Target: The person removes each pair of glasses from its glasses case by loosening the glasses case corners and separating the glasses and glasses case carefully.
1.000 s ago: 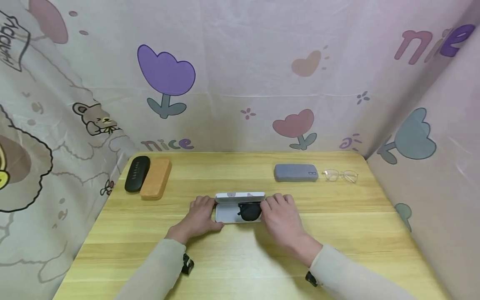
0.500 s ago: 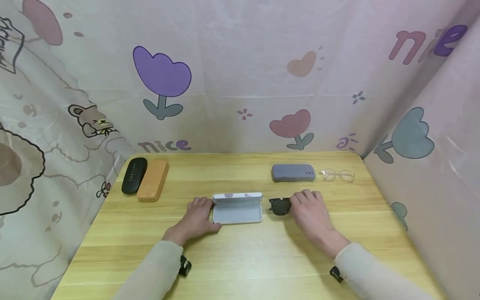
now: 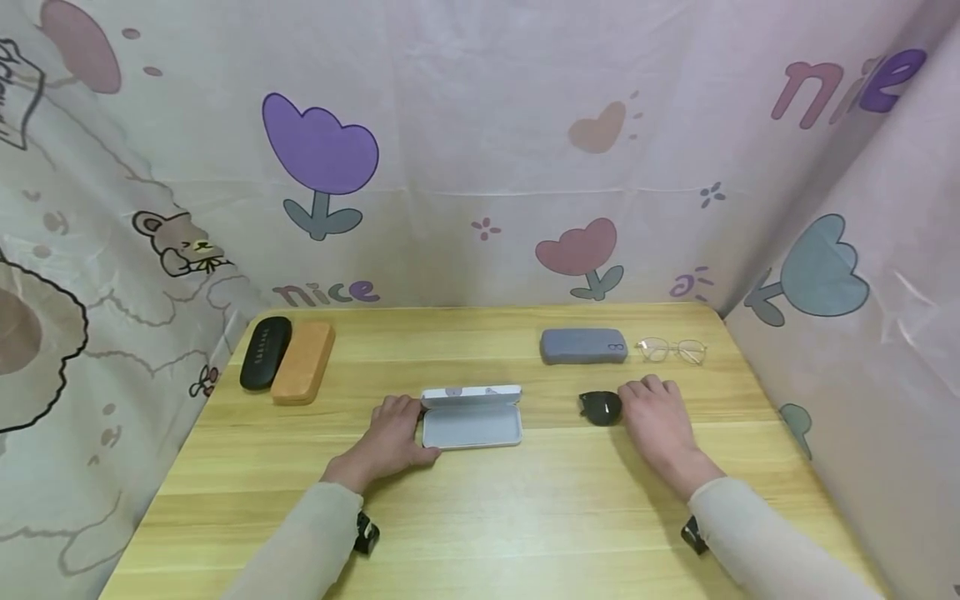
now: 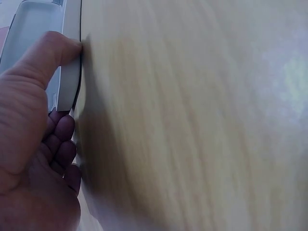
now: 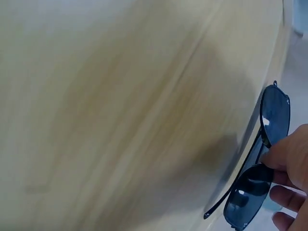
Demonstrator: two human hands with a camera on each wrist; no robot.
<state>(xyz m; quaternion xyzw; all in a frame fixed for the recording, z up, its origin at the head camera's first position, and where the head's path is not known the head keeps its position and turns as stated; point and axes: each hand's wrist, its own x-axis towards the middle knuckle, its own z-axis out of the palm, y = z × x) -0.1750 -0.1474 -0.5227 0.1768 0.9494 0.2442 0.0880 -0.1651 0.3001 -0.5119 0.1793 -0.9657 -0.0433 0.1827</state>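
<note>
An opened white glasses case with a pale grey inside stands near the middle of the table, its lid tipped up at the back. My left hand holds the case's left end, thumb at the front edge and fingers curled by the end wall, as the left wrist view shows. To the right, my right hand pinches a pair of black sunglasses at the bridge. Both dark lenses show in the right wrist view; in the head view the hand hides one of them. The sunglasses are close over the table.
At the back left, a black glasses case lies beside an orange-tan case. A blue-grey case sits at the back right, with thin-framed clear glasses beside it. A printed curtain hangs behind the wooden table.
My right hand has lifted the sunglasses out of the white case and carried them to the right. My left hand stays on the case. The view has shifted slightly.
</note>
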